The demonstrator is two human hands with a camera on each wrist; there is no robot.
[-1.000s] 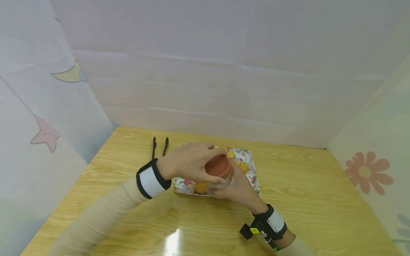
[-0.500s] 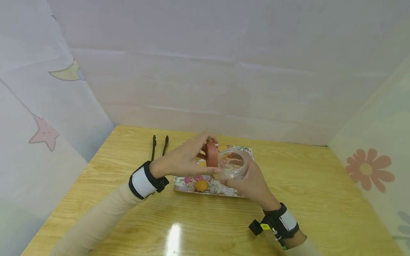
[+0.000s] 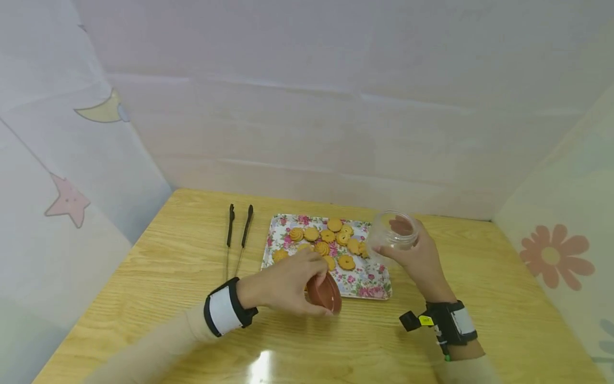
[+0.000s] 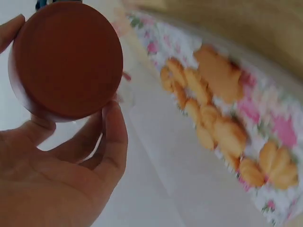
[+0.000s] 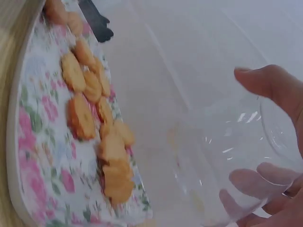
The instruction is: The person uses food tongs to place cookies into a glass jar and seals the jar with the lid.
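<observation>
Currently the left hand (image 3: 283, 285) grips a red-brown lid (image 3: 324, 293), fingers curled round its rim, low over the table (image 3: 158, 277) at the near edge of the tray (image 3: 371, 285). In the left wrist view the lid (image 4: 66, 59) sits between thumb and fingertips, flat top toward the camera.

Right hand (image 3: 419, 256) holds a clear jar (image 3: 393, 232) just right of the tray, lifted, mouth tipped toward the person; fingers wrapped round its wall. Jar (image 5: 227, 165) looks empty in the right wrist view.

Cookies (image 3: 326, 242) lie loose on the flowered tray. Black tongs (image 3: 238, 234) lie on the table left of the tray, apart from both hands.

Handling, as judged: jar light, thin-walled plastic by its look, smooth, likely to flex if squeezed; best held round the body. Lid stiff, light; take it by the rim. Cookies brittle, crumble under pressure.
</observation>
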